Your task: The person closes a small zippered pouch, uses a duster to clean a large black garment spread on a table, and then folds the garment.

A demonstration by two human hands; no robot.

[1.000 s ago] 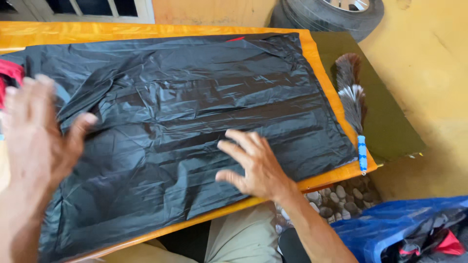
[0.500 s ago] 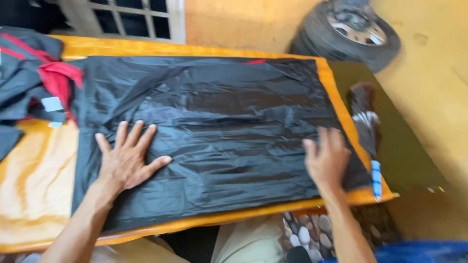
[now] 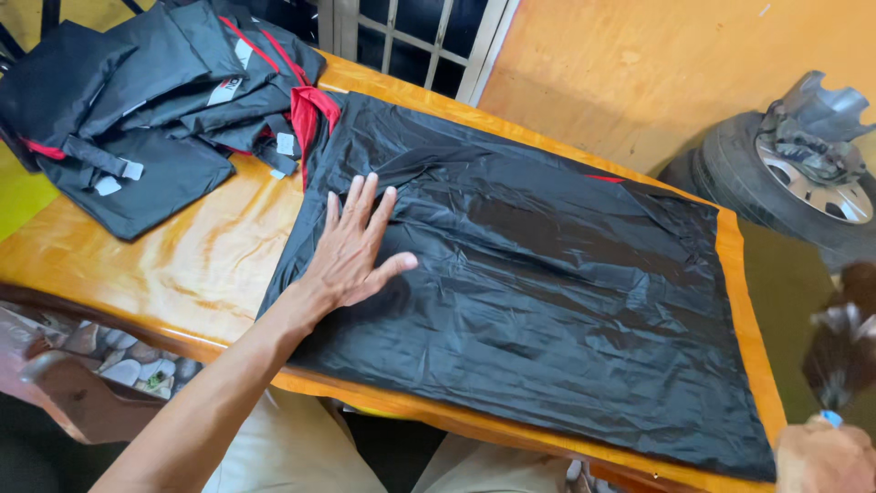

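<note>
A large black sheet (image 3: pixel 547 283) lies flat over the right half of the wooden tabletop (image 3: pixel 210 265), reaching its near edge. Folded black garments (image 3: pixel 146 100) with red trim and small white labels (image 3: pixel 109 183) sit at the far left corner. The left hand (image 3: pixel 351 251) presses flat on the sheet's left edge, fingers spread wide. The right hand (image 3: pixel 821 456), at the near right corner, grips a feather duster (image 3: pixel 844 351).

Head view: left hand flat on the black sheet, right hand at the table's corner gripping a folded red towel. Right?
Not quite. The head view shows the right hand gripping a dark feather duster, not a red towel. The left hand does lie flat on the black sheet.
</note>
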